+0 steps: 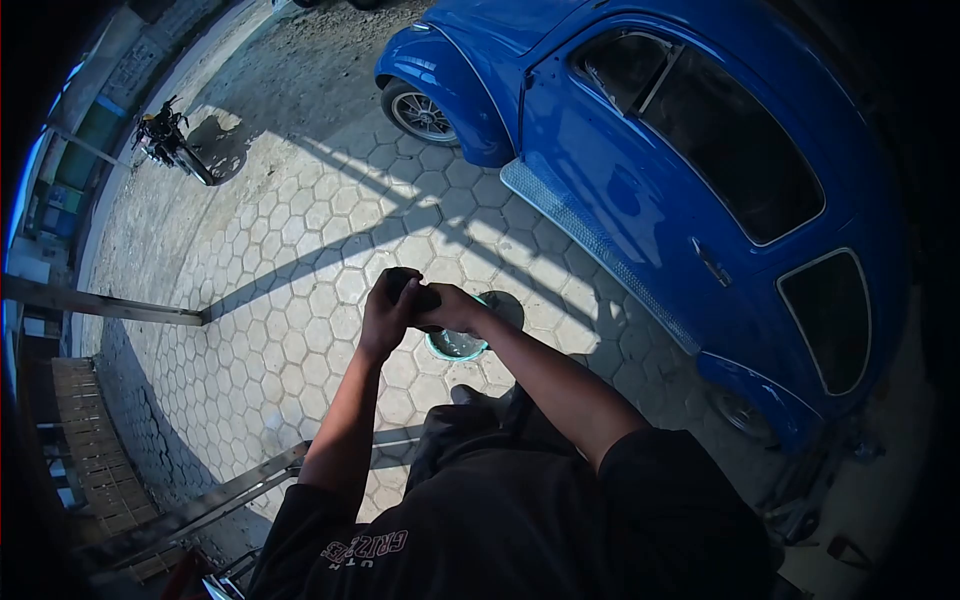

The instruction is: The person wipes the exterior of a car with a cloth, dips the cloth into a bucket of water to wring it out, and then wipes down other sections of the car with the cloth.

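Observation:
My left hand (384,318) and my right hand (455,309) are together in front of me, closed around a small dark bundle (427,298). It looks like a wadded cloth or sponge, but its kind is hard to make out, and the fingers hide much of it. Below my hands, on the paving, stands a basin with a teal rim (458,357) and what looks like water in it. My hands and forearms cover part of the basin.
A blue car (640,190) with a textured running board (590,245) stands to the right. A motorcycle (170,145) is parked at the far left. A wooden post (110,300) juts in from the left. Hexagonal pavers (300,330) cover the ground, and tools (800,510) lie at lower right.

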`<state>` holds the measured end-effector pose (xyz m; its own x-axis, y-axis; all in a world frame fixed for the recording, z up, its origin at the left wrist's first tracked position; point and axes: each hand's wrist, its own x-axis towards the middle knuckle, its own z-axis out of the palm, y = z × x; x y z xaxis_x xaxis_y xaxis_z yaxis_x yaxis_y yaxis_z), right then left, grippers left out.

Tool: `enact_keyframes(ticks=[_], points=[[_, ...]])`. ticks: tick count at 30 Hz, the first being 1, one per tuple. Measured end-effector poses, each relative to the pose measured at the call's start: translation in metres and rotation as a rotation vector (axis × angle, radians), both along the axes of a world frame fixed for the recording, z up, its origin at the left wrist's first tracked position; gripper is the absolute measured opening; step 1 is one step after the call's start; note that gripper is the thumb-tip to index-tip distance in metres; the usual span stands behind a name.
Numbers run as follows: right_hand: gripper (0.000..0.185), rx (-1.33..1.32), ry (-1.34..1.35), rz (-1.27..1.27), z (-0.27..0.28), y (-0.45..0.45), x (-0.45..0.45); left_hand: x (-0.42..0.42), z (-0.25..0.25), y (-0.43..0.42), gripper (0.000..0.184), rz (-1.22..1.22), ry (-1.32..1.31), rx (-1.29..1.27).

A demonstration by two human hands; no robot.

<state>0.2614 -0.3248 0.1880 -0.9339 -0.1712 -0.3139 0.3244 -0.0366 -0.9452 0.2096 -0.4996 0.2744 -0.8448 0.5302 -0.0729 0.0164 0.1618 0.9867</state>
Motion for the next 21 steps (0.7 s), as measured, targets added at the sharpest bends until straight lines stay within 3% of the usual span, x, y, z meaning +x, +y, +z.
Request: enact_keyframes(ticks=[4,6,9,12,15,16,18,21], points=[[0.042,-0.285,-0.053,-0.036,0.019,-0.005,0.005,-0.002,0.014,0.012,0.039,0.039,-0.01,0.007],[0.034,-0.367,-0.05,-0.083,0.026,-0.011,0.006,-0.013,0.017,0.009,0.046,-0.068,-0.105,-0.028],[0.04,-0.334,-0.124,-0.049,0.029,-0.011,0.002,-0.032,0.014,0.011,0.046,-0.257,-0.129,-0.064],[0.038,-0.243,-0.055,-0.154,0.021,-0.017,-0.007,-0.059,0.005,0.016,0.036,-0.436,-0.168,-0.136],[0.035,-0.072,-0.119,-0.23,0.024,-0.025,-0.017,-0.067,-0.014,0.024,0.033,-0.405,-0.065,0.083],[0.034,0.008,-0.159,-0.209,0.024,-0.028,-0.021,-0.066,-0.019,0.022,0.032,-0.377,-0.156,0.149],[0.04,0.119,-0.227,-0.242,0.028,-0.04,-0.025,-0.077,-0.025,0.014,0.033,-0.409,-0.145,0.071],[0.048,0.437,-0.017,-0.326,0.006,-0.063,-0.028,-0.082,-0.021,0.009,0.04,-0.363,-0.156,-0.002]])
